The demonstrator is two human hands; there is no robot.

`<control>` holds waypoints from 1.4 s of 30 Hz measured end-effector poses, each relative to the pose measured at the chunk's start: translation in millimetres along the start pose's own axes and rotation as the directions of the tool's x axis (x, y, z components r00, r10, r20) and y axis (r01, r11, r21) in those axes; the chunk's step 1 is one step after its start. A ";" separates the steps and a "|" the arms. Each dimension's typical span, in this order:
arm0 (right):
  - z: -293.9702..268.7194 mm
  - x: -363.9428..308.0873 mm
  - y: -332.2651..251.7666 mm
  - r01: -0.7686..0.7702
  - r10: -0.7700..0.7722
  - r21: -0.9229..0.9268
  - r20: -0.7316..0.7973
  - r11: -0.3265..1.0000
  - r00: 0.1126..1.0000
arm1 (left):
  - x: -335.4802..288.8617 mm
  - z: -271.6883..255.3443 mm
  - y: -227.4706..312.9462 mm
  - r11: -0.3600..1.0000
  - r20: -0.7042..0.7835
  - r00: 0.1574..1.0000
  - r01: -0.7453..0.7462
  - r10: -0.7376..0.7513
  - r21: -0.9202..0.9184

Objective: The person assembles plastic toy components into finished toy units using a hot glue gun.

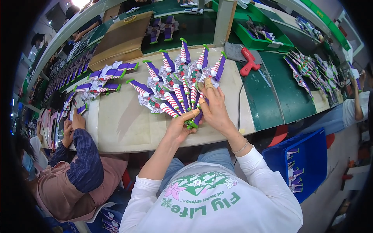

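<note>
My left hand [180, 127] is closed round the green and purple lower end of a toy wing piece [197, 118] at the table's front edge. My right hand [216, 110] holds the same piece from the right, its fingers bent over the upper part. Tan covers wrap some fingers on both hands. Just beyond, similar toy wings [168, 62] with red-and-white stripes, purple panels and green tips lie spread in a fan. White and silvery body parts sit among them. My fingers hide much of the held piece.
A red glue gun [248, 63] lies on the right, its cord crossing the table. Behind stand a brown box [118, 40] and a green tray [260, 44]. More wings [307, 72] are piled at right. A co-worker's hands [74, 128] work at left. A blue bin [314, 155] stands lower right.
</note>
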State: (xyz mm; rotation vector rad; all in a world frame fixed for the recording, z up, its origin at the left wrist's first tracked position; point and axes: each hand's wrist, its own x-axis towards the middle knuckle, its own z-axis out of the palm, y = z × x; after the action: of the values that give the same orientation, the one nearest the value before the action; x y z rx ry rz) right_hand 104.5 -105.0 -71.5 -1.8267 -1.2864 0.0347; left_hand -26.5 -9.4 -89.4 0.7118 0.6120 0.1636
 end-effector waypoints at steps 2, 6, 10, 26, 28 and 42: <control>3.4 -3.3 -1.9 -0.021 0.021 0.018 -0.017 1.000 1.000 | 0.1 0.9 0.3 1.000 -0.004 1.000 0.008 -0.008 0.013; 12.3 -8.9 -7.8 -0.030 0.024 -0.054 -0.102 0.998 0.994 | 0.3 -3.9 -2.8 1.000 -0.019 1.000 0.005 -0.005 -0.011; 4.9 -1.4 -7.1 -0.043 0.038 -0.031 -0.139 0.999 0.990 | -0.5 -1.2 -2.5 0.999 0.005 1.000 -0.017 0.017 0.040; -1.9 10.9 11.0 0.156 -0.151 0.008 -0.202 0.988 0.968 | -1.5 0.4 -1.7 0.998 -0.007 1.000 -0.009 0.009 0.062; -3.2 11.1 10.0 0.173 -0.173 -0.020 -0.190 0.985 0.966 | -1.8 0.5 -1.4 0.998 -0.020 1.000 -0.005 0.006 0.057; -24.0 0.1 15.4 0.057 -0.101 -0.117 -0.411 0.991 0.906 | -1.9 3.9 2.6 0.997 0.009 1.000 0.026 -0.027 0.071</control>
State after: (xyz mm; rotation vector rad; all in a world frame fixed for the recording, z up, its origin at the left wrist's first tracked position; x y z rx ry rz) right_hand 127.5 -121.3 -66.8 -1.7431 -1.0685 -0.4527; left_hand -25.7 -10.3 -84.5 0.7720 0.6198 0.1143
